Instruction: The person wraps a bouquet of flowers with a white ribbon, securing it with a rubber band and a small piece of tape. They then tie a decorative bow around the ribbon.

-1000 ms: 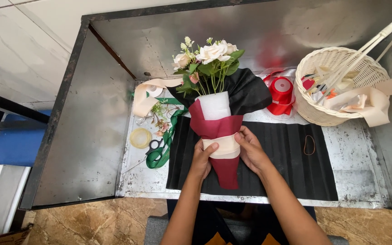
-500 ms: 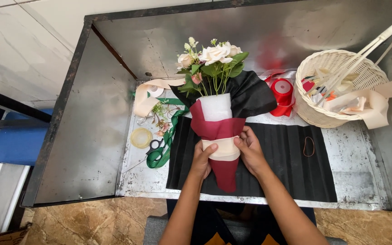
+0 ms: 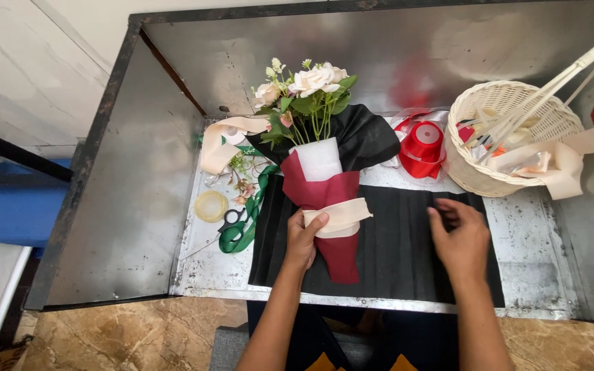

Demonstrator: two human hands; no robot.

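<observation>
Half a second ago both hands clasped the wrapped bouquet; now only the left hand (image 3: 304,240) is on it, its fingers (image 3: 317,221) curled about the cream ribbon band (image 3: 338,215) that circles the dark red wrap. The bouquet (image 3: 321,185) lies on the black pleated sheet (image 3: 393,240) on the metal worktop (image 3: 531,254), its pale roses (image 3: 311,81) and green leaves pointing away from the person and its red tip towards the near edge, much where it lay before. The right hand (image 3: 460,237) has come off the bouquet and moved well to the right; it rests palm down on the black sheet, fingers loosely spread and holding nothing, the fingertips near a small thin loop that is too small to make out. Nothing else has shifted: the green-handled scissors (image 3: 232,230) and a roll of clear tape (image 3: 211,205) lie left of the sheet, the red ribbon spool (image 3: 424,144) sits behind it, and the white wicker basket (image 3: 510,148) stands at the right with cream ribbon hanging over its rim.
</observation>
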